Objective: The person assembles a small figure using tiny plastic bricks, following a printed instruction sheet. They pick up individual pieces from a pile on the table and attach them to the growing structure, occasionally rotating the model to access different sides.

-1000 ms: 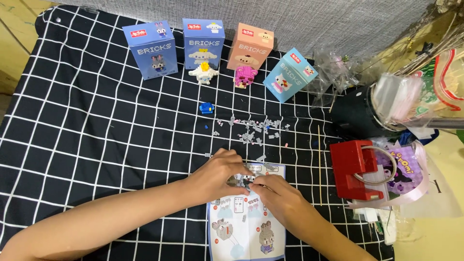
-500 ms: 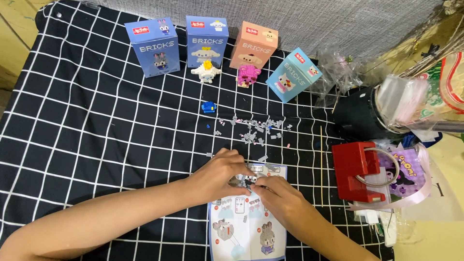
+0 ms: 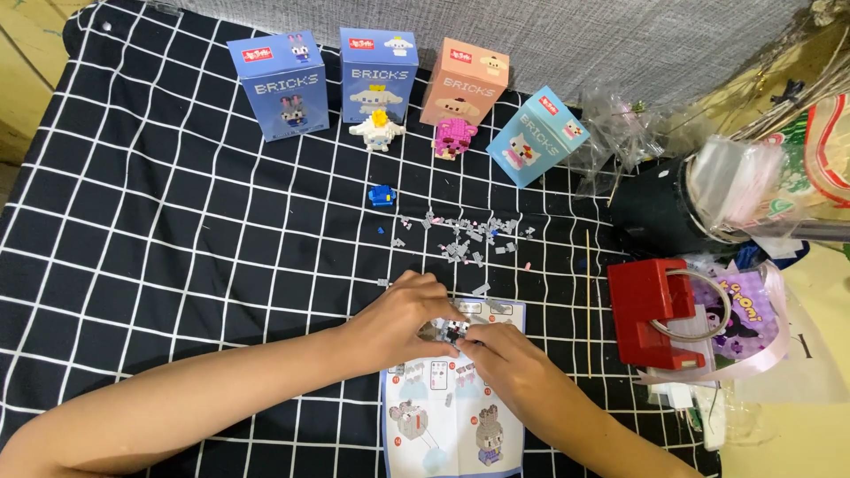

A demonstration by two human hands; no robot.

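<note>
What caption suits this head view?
Both hands, left hand and right hand, pinch a small grey brick build over an instruction sheet.

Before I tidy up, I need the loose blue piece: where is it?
In the head view, the small blue piece lies alone on the checked cloth, below the white figure and left of the scattered grey bricks.

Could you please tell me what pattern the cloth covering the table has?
The cloth is black with a grid of thin white lines, seen clearly in the head view.

back row: blue box (image 3: 279, 86); blue box (image 3: 379, 73); peach box (image 3: 464, 81); tilted cyan box (image 3: 537, 135)
</note>
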